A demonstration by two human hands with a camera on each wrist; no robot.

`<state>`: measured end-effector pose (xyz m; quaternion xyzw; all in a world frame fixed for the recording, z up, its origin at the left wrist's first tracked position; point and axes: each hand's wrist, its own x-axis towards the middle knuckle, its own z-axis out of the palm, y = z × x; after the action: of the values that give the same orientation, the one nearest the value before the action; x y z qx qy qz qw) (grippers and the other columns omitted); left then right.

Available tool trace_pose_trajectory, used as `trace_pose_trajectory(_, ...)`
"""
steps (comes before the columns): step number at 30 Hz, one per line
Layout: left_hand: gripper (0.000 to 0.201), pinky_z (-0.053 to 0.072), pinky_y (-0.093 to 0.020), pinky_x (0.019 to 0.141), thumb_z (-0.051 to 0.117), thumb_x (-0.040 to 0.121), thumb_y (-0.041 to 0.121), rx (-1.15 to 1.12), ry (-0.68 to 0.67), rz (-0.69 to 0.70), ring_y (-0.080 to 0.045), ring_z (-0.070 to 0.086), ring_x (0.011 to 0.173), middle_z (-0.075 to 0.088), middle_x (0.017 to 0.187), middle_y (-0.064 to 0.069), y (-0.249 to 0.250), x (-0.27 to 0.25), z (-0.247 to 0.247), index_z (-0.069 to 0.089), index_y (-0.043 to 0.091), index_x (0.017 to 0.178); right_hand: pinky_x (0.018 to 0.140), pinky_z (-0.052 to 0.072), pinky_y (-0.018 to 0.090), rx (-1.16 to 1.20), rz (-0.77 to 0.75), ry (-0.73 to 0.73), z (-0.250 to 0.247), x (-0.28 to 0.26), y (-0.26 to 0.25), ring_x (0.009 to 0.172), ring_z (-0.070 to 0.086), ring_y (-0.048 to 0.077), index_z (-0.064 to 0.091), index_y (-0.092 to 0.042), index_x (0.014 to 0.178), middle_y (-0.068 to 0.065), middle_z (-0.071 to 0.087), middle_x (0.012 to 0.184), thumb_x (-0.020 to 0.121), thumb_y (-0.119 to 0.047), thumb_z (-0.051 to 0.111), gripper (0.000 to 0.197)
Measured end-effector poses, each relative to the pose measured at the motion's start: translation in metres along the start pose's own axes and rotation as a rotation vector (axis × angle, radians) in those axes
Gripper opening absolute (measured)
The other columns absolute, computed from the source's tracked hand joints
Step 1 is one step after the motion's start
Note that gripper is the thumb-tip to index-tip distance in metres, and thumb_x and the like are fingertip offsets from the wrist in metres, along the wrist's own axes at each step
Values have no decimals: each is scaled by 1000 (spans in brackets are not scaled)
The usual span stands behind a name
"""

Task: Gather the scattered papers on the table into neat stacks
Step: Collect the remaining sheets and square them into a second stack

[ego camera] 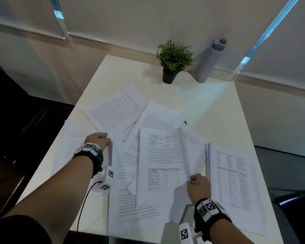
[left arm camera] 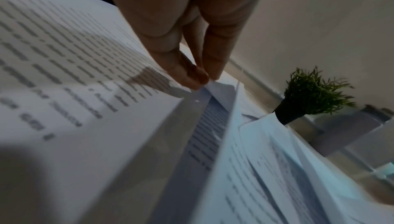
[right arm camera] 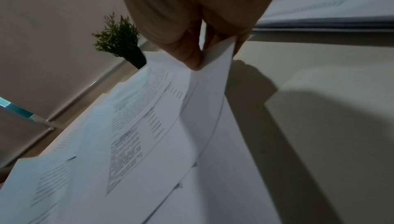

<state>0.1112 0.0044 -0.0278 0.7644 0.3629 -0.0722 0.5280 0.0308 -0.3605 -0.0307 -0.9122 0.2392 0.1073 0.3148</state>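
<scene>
Covering the white rectangular table's [ego camera: 209,110] near half, scattered white printed papers [ego camera: 116,113] overlap; a neater stack [ego camera: 234,180] lies by its right edge. Right hand [ego camera: 198,186] pinches a table-printed sheet [ego camera: 164,164]; left hand [ego camera: 99,140] pinches a sheet corner [left arm camera: 213,85].

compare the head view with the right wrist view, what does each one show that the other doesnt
Only the head view shows the left hand on the papers at the table's left side, the lilac water bottle standing beside the potted plant, and the whole spread of scattered sheets.

Only the right wrist view shows, close up, the thumb and fingers pinching the corner of the sheet with tables, and the side edge of the stack of papers.

Both show the right hand gripping that sheet, the plant, the overlapping printed papers and the white table.
</scene>
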Motion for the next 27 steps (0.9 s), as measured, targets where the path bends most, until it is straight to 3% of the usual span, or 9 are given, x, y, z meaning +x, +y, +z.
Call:
trace_pose_trajectory(2,38,53,-32,89,66,77,12,-11,-29,1,-27,67,90,68,113,-12,2,0,1,66,17,114,75,43,27,65,6,-11,-3,0,-2,92,61,28,61,-13,96,9,63,100,87,-5,54,15)
trace_pose_trajectory(5,43,48,-25,73,61,80,9,-36,-23,8,-21,60,69,67,114,-15,7,0,0,62,16,122,71,41,27,213,-22,92,-10,0,-9,82,58,24,57,-16,91,8,62,92,89,-4,51,14)
trace_pose_trajectory(9,36,49,-28,84,57,83,8,-101,156,31,-29,64,97,63,124,-12,11,-13,-11,63,14,118,73,43,30,397,-57,148,-16,7,-24,83,57,25,54,-23,97,-4,58,85,91,-2,47,22)
trace_pose_trajectory(12,38,45,-26,77,55,82,2,-102,230,17,-25,61,84,59,122,-9,3,-33,-20,62,14,117,70,45,30,482,-79,124,-14,18,-41,78,56,19,48,-34,113,-1,55,91,91,0,45,41)
trace_pose_trajectory(16,38,43,-26,71,55,82,0,-59,258,-36,-10,52,61,55,115,-7,-20,-68,-36,60,13,117,78,44,31,493,-86,107,-6,33,-73,84,54,21,41,-25,134,6,53,99,91,3,44,51)
trace_pose_trajectory(21,33,56,-39,81,55,80,-3,-122,156,-229,-29,66,80,64,98,-11,-72,-105,-46,62,7,110,100,40,34,400,-50,44,13,58,-102,102,55,28,29,-14,148,10,53,104,91,4,42,61)
trace_pose_trajectory(23,23,55,-33,64,55,82,0,-84,68,-290,-27,63,68,64,91,-15,-79,-121,-50,61,7,103,105,38,35,324,-32,4,18,69,-106,119,54,33,36,-10,145,18,58,122,91,4,42,56)
trace_pose_trajectory(25,10,49,-28,50,56,85,9,42,29,-257,-25,57,55,65,74,-15,-79,-129,-57,60,10,94,106,40,41,231,-23,-22,23,78,-109,124,50,38,44,-7,139,22,53,136,89,1,44,50)
trace_pose_trajectory(27,8,50,-32,56,57,85,19,187,79,-134,-25,58,57,67,71,-13,-76,-123,-65,62,13,87,105,42,43,167,14,-41,27,82,-114,125,49,40,42,-6,139,24,46,140,88,-3,49,51)
